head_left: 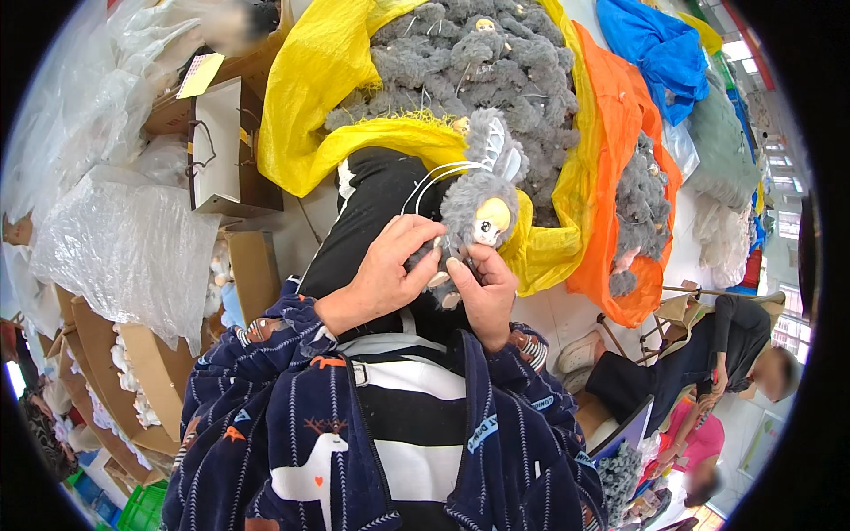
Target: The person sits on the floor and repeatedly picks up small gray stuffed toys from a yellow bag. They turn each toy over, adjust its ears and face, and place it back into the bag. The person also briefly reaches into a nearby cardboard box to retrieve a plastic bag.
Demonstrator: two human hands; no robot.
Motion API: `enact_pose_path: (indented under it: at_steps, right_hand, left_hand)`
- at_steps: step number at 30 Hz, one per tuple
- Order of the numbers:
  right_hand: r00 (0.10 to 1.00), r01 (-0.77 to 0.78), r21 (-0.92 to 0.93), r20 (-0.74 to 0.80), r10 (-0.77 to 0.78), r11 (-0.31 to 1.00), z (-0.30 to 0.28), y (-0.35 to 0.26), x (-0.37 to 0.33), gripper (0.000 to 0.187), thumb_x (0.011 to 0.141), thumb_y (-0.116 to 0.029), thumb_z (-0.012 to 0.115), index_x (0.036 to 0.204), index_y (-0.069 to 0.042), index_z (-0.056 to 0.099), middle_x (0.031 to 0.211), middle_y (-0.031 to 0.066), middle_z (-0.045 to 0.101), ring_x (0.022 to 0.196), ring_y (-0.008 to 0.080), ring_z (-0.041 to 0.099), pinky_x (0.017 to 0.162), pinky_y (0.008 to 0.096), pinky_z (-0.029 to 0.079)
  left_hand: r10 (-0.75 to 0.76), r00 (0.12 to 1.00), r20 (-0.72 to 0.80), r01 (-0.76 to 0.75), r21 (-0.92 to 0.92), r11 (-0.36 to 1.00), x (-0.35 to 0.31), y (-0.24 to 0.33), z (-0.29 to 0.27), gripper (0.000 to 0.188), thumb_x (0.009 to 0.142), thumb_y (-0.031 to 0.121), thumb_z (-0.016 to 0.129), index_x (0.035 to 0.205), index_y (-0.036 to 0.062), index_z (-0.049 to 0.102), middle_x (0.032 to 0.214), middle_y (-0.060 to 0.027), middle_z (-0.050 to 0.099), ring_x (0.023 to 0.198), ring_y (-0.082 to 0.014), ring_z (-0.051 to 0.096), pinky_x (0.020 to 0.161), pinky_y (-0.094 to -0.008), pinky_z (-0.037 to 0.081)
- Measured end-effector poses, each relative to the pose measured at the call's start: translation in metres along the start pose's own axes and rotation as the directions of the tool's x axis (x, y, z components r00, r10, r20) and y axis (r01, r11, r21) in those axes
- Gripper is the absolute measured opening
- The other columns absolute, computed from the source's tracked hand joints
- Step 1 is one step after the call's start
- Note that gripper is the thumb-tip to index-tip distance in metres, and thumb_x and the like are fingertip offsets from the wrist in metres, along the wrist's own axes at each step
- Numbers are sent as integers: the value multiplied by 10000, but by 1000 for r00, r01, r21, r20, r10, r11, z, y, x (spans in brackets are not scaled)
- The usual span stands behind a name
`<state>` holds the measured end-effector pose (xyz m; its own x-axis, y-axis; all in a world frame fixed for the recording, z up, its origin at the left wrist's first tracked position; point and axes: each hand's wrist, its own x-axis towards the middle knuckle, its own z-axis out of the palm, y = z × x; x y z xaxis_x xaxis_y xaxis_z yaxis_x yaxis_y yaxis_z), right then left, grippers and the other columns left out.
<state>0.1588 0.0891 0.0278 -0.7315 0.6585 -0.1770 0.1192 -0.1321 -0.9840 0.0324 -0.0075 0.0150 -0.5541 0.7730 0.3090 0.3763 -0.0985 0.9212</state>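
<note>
Between my two hands is a grey plush doll (pixel 467 204) with a pale molded face, long ears and white strings trailing from its top. My left hand (pixel 387 271) pinches the doll's body from the left, fingers bent together. From the other side my right hand (pixel 486 288) grips its lower body, thumb and forefinger closed on the fur. The doll's small pale feet poke out below my fingers. Just beyond it, a yellow woven sack (pixel 312 106) lies open, heaped with grey plush dolls (pixel 478 66).
Right of the yellow sack stands an orange sack (pixel 611 97) with more grey plush; a blue bag (pixel 655 53) lies behind. Cardboard boxes (pixel 159 376) and clear plastic sheeting (pixel 115 248) crowd the left. A white paper bag (pixel 215 150) stands nearby. Two people sit at the lower right.
</note>
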Motion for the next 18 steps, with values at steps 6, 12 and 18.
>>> enact_pose_path:
  at_steps: [6, 12, 18]
  right_hand:
    - [999, -42, 80, -19, 43, 996, 1, 2, -2, 237, 798, -47, 627, 1008, 30, 550, 851, 13, 589, 726, 52, 529, 649, 174, 430]
    - [996, 81, 31, -36, -80, 996, 1, -6, -2, 235, 787, -54, 626, 1000, 26, 568, 820, 8, 583, 681, 55, 508, 608, 184, 421]
    - [964, 245, -507, 36, -264, 827, -9, -16, -3, 263, 763, -97, 654, 984, 25, 580, 744, 84, 579, 612, 117, 531, 566, 238, 433]
  left_hand:
    - [44, 999, -21, -44, 27, 999, 0, -1, -1, 249, 725, 25, 589, 970, -15, 565, 902, -137, 566, 821, -276, 545, 722, -331, 449]
    - [-56, 997, -45, 54, -49, 997, 1, -4, -2, 216, 737, 16, 587, 951, -10, 585, 856, -130, 584, 773, -250, 566, 693, -308, 459]
    - [-217, 975, -38, 208, -164, 964, -2, 1, -3, 192, 755, 25, 610, 946, 8, 589, 800, -88, 575, 704, -168, 557, 635, -253, 451]
